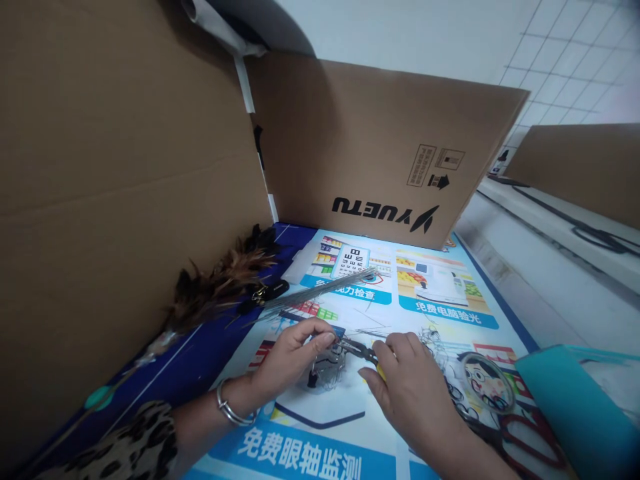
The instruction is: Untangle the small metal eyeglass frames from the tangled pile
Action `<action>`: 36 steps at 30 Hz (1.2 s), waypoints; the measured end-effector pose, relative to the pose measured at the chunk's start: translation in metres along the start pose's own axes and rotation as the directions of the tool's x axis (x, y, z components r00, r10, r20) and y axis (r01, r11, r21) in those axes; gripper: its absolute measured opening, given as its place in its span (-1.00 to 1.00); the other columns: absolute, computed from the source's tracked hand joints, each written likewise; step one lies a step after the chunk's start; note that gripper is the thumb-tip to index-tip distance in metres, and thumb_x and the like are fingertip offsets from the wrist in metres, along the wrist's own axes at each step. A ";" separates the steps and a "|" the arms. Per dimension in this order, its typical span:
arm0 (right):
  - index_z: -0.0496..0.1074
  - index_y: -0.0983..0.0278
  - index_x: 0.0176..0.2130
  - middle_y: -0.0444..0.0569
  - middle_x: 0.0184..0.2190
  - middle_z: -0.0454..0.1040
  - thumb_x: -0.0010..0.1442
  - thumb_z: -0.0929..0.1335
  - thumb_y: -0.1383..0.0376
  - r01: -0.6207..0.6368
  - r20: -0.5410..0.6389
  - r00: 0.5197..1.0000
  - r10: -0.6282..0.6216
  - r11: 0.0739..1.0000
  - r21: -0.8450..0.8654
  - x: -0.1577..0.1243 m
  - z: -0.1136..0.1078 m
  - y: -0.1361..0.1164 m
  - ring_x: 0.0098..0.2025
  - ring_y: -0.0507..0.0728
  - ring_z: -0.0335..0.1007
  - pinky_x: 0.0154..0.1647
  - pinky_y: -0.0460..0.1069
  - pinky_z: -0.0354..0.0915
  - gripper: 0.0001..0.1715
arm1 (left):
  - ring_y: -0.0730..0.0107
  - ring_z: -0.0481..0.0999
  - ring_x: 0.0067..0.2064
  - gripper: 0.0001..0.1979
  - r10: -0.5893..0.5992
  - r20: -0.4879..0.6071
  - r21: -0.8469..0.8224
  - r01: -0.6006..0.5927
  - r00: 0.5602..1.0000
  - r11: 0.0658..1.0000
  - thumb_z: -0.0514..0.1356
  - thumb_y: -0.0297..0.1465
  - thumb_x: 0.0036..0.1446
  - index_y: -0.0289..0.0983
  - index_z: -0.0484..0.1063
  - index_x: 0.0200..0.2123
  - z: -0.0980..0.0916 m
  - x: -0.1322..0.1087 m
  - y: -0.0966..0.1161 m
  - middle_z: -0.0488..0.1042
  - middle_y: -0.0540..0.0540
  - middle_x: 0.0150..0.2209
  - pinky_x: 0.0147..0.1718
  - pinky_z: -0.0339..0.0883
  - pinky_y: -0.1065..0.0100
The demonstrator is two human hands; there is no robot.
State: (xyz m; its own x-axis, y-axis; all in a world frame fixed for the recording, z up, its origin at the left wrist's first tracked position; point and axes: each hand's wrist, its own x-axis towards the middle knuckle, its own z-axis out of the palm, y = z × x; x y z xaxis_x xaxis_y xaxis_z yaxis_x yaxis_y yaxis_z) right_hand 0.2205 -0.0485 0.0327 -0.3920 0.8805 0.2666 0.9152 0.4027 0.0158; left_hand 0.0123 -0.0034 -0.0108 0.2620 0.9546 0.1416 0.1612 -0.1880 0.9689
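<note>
My left hand [299,352] is closed in a pinch, thumb against forefinger, on a thin metal wire mostly hidden by the fingertips. My right hand [411,393] grips a pair of pliers [357,348] by yellow handles; their dark, narrow jaws point left and meet the left fingertips. Just below the jaws, a tangle of bent silvery wire [333,372] lies on the printed sheet; whether it joins the pinched wire, I cannot tell. Farther off, a bundle of long straight wires [325,288] lies slanted. More curled wire pieces [434,341] are beyond my right hand.
Cardboard panels [300,140] wall the left and back. Brown feathers [215,283] lie along the left panel near a black tag-like item [275,290]. At right are a clear round ring [511,393], red-handled scissors [533,443] and a teal box [575,407]. A printed sheet [300,457] covers the table.
</note>
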 end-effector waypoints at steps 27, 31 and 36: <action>0.37 0.27 -0.32 0.03 -0.40 0.33 0.22 0.24 0.20 0.039 -0.063 0.997 -0.040 0.999 -0.013 -0.001 0.010 -0.001 -0.27 0.18 0.20 -0.29 0.04 0.13 -0.79 | 0.40 0.37 -0.38 -0.82 0.013 -0.037 0.062 -0.011 0.999 0.998 0.12 -0.31 0.11 -0.30 0.42 -0.37 0.005 -0.002 -0.003 0.42 -0.03 -0.44 -0.36 0.27 0.39; 0.36 0.27 -0.33 0.03 -0.40 0.33 0.22 0.23 0.21 0.038 -0.060 0.997 -0.038 0.999 -0.004 -0.001 0.011 -0.001 -0.28 0.18 0.19 -0.29 0.04 0.12 -0.80 | 0.41 0.36 -0.37 -0.84 0.012 -0.050 0.055 -0.009 0.999 0.998 0.13 -0.32 0.11 -0.29 0.42 -0.38 0.006 -0.003 -0.003 0.41 -0.02 -0.44 -0.35 0.26 0.41; 0.36 0.25 -0.31 0.03 -0.38 0.32 0.21 0.24 0.21 0.015 -0.063 0.998 -0.014 1.000 0.002 -0.003 0.014 0.000 -0.27 0.19 0.17 -0.31 0.03 0.09 -0.82 | 0.42 0.36 -0.37 -0.83 -0.028 -0.048 -0.060 0.025 0.998 0.998 0.13 -0.31 0.11 -0.31 0.41 -0.36 0.008 -0.003 -0.003 0.40 -0.03 -0.43 -0.37 0.26 0.41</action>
State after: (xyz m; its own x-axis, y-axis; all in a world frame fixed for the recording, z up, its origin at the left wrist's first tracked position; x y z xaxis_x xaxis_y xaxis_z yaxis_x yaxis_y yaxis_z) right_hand 0.2202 -0.0475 0.0186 -0.3984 0.8571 0.3265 0.9092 0.4159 0.0177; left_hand 0.0188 -0.0071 -0.0161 0.2112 0.9696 0.1238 0.1103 -0.1495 0.9826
